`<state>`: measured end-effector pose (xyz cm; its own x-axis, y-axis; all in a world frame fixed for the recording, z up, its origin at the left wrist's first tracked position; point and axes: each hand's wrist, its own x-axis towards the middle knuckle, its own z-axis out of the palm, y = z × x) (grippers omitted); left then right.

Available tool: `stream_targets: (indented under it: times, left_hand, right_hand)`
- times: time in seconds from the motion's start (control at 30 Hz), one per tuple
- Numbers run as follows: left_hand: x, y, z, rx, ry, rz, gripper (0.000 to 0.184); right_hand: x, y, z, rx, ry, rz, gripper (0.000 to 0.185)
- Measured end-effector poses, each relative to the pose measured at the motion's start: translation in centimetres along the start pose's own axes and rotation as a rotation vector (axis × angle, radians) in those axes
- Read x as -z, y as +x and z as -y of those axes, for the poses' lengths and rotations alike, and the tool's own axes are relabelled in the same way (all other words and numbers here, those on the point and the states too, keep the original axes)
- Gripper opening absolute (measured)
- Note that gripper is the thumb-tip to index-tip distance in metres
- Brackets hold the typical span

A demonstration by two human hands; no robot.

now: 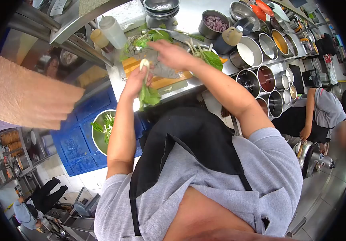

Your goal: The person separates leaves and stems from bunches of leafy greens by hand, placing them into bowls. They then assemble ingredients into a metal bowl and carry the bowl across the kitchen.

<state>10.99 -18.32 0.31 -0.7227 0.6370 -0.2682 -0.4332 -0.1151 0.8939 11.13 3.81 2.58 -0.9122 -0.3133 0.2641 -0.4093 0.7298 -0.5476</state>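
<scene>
My left hand [137, 81] is closed around a leafy green [149, 97], which looks like bok choy. Its pale stem end points up past my thumb and its leaves hang below. My right hand [175, 55] is stretched out over the wooden cutting board [167, 83], fingers extended toward a heap of loose green leaves [158, 35]; I see nothing in it. Crumpled clear plastic [163, 70] lies on the board under my hands. Beyond my right wrist, more leafy greens [212, 60] sit in a bowl, partly hidden by my forearm.
Left of me, a bowl of cut greens [100, 137] rests on a blue crate [74, 149]. Squeeze bottles [112, 32] and stacked metal bowls [161, 9] stand at the back. Pots [250, 52] line the right side. One co-worker [326, 110] stands right, another [30, 207] far left.
</scene>
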Motion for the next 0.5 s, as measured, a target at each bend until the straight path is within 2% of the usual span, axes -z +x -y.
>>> stream_targets:
  times: [0.03, 0.1, 0.17, 0.23, 0.4, 0.5]
  left_hand:
    - [0.1, 0.0, 0.2, 0.044, 0.234, 0.065, 0.043]
    - [0.0, 0.0, -0.1, 0.071, 0.300, 0.064, 0.037]
    - [-1.1, -0.3, -2.1, 0.177, 0.832, 0.106, 0.039]
    - [-1.5, -0.4, -2.8, 0.121, 0.944, 0.143, 0.041]
    - [-1.7, -0.6, -3.5, 0.211, 1.010, 0.223, 0.041]
    - [-0.9, 0.0, -1.1, 0.106, 1.085, 0.252, 0.041]
  right_hand:
    - [0.9, -0.2, 2.0, -0.004, 0.000, 0.009, 0.045]
    - [2.2, -0.2, 5.1, 0.092, -0.136, 0.480, 0.041]
    - [2.3, -0.1, 5.8, 0.047, -0.156, 0.551, 0.039]
    - [3.6, 0.2, 6.8, 0.012, -0.201, 0.751, 0.036]
    - [3.1, -1.1, 6.0, 0.068, -0.153, 0.687, 0.032]
    - [1.8, -2.8, 4.9, 0.131, -0.199, 0.584, 0.030]
